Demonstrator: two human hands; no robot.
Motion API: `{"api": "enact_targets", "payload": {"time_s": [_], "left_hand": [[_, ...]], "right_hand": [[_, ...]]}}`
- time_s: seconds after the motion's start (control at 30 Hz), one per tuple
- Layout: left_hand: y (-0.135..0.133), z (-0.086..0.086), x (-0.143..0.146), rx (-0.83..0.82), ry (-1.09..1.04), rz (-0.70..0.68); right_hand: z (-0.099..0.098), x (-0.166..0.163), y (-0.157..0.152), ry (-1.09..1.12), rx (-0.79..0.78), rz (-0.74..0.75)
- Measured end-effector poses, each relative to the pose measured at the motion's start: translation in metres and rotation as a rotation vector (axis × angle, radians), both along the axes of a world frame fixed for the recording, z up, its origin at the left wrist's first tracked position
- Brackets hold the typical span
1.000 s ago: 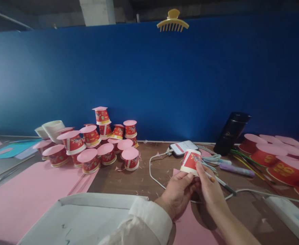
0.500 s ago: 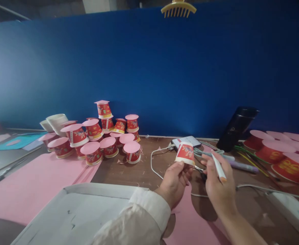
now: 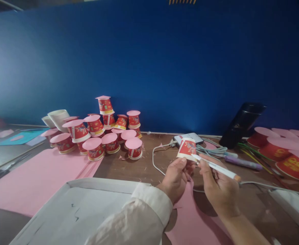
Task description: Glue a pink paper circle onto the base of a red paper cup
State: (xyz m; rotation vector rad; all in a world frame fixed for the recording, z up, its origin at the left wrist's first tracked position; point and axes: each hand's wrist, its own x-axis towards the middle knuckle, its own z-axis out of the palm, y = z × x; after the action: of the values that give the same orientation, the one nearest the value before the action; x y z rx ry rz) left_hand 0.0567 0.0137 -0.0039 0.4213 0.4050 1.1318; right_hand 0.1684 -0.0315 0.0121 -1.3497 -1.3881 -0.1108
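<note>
My left hand [image 3: 176, 177] grips a red patterned paper cup [image 3: 187, 147] by its cream rim, which faces down toward me. In my right hand [image 3: 218, 187] is a white marker pen [image 3: 219, 167] with an orange end. The pen's tip is at the cup's lower right side; whether it touches the cup I cannot tell. Under my hands lies a cut sheet of pink paper [image 3: 190, 217]. To the left stand several upside-down red paper cups [image 3: 93, 154] topped with pink paper discs, some of them stacked.
Behind the cup is a white phone-like device [image 3: 188, 137] with cables. A black bottle [image 3: 241, 126] leans at the blue partition [image 3: 149, 68]. Larger red containers [image 3: 296, 166], a purple marker [image 3: 243, 163] and a power strip [image 3: 292, 204] are at right. A white box lid [image 3: 70, 214] lies front left.
My right hand has turned the marker pen and brought its tip to the cup. My left hand still holds the cup, now slightly tilted. The view has shifted slightly downward.
</note>
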Motion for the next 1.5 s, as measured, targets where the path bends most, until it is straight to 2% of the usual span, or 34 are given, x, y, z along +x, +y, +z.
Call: {"api": "enact_targets", "payload": {"time_s": [0.27, 0.67, 1.07, 1.2, 1.37, 1.5], "left_hand": [[-0.004, 0.005, -0.001, 0.087, 0.052, -0.035], [-0.002, 0.000, 0.004, 0.162, 0.241, 0.008], [-0.001, -0.001, 0.001, 0.239, 0.453, 0.064], [-0.001, -0.003, 0.002, 0.254, 0.453, 0.063], [-0.001, -0.008, 0.004, 0.311, 0.439, 0.101], [-0.002, -0.014, 0.007, 0.326, 0.469, 0.123]], "right_hand": [[0.002, -0.003, 0.002, -0.086, 0.027, -0.025], [0.001, -0.002, 0.006, -0.165, 0.029, -0.031], [0.000, 0.001, 0.009, -0.316, 0.104, 0.002], [-0.001, 0.001, 0.009, -0.334, 0.153, 0.004], [0.001, 0.000, 0.007, -0.319, 0.099, 0.028], [0.002, 0.000, 0.007, -0.306, 0.147, 0.015]]}}
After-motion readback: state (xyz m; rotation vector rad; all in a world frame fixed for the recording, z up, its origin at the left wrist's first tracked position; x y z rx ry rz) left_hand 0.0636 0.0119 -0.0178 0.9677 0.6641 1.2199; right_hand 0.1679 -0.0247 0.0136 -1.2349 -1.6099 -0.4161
